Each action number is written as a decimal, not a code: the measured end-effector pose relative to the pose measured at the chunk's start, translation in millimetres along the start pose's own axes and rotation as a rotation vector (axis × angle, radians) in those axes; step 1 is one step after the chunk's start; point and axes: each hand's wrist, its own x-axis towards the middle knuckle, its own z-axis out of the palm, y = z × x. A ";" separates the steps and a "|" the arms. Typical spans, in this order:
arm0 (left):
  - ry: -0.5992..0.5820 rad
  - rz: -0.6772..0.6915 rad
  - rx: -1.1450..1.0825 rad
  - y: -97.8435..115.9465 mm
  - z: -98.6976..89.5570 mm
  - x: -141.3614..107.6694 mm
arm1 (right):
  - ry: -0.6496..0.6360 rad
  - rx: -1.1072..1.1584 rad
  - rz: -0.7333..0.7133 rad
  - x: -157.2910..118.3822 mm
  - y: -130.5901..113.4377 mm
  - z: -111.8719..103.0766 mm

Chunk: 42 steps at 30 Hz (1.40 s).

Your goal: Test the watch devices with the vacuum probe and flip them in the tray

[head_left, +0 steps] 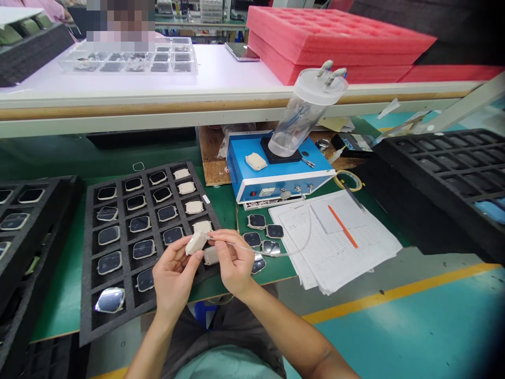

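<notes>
The left hand (173,273) grips a pale watch case (196,243) above the right side of a dark foam tray (88,273); the right hand (236,263) pinches a thin clear tube (282,255), its tip at the case's right edge. Papers (371,231) lie to the right. Farther back, the tube meets a blue box (246,171) under a clear cylinder (294,121).

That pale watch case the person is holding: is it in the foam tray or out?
Out: the watch case is pinched in the left hand, not sitting in any slot of the foam tray.
</notes>
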 end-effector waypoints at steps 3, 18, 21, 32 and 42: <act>-0.005 0.002 -0.008 -0.8 -0.2 -0.5 | 0.000 0.001 -0.004 -0.2 0.1 0.0; -0.102 0.398 0.970 19.1 -29.3 -27.7 | 0.136 0.147 0.191 -4.1 -1.1 -0.3; -0.123 0.431 1.186 14.0 -39.9 -33.5 | 0.134 0.139 0.165 -6.6 -0.6 -0.4; -0.189 0.480 1.259 4.6 -33.0 -16.6 | 0.147 0.097 0.228 8.5 -14.0 14.6; -0.254 0.347 1.034 29.2 -40.8 23.3 | 0.041 0.033 0.272 3.6 1.4 19.2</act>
